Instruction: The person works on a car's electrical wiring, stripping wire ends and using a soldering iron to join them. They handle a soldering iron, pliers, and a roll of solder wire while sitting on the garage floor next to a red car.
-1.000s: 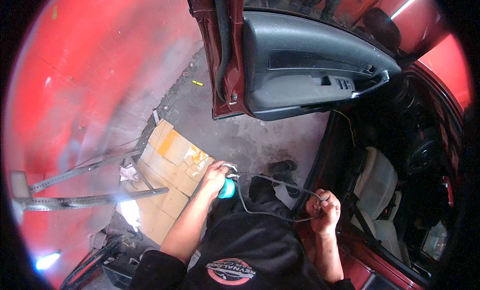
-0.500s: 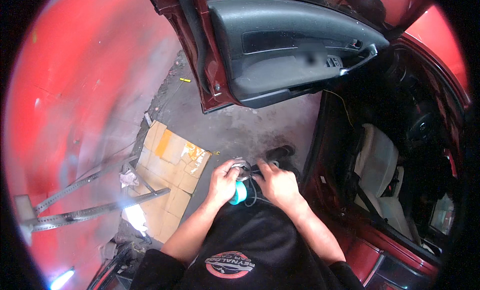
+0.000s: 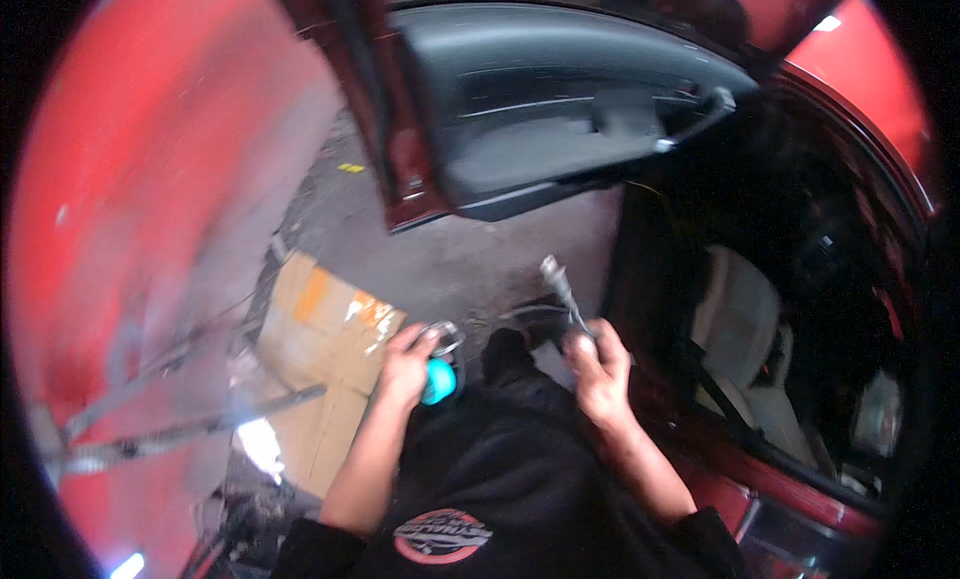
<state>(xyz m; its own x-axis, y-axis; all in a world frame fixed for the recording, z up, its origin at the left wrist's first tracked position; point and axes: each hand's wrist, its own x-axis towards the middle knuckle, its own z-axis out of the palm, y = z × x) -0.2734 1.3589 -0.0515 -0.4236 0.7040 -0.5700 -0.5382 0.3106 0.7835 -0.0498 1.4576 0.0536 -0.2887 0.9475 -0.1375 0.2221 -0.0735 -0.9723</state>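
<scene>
Single view only: head-worn fisheye, left unit of the pair, looking steeply down from above the person's own chest. Landmark: open car door [image 3: 560,129]. The door sits at top centre, its inner panel facing the lens, edges bowed by the fisheye. Below the door, concrete floor [image 3: 450,259]; further below, both forearms enter from the lower edge, close to the lens. Right of the door, the car's seat [image 3: 740,319] and cabin. Left of the door, a red surface, blurred. Dark vignette rings the frame.
</scene>
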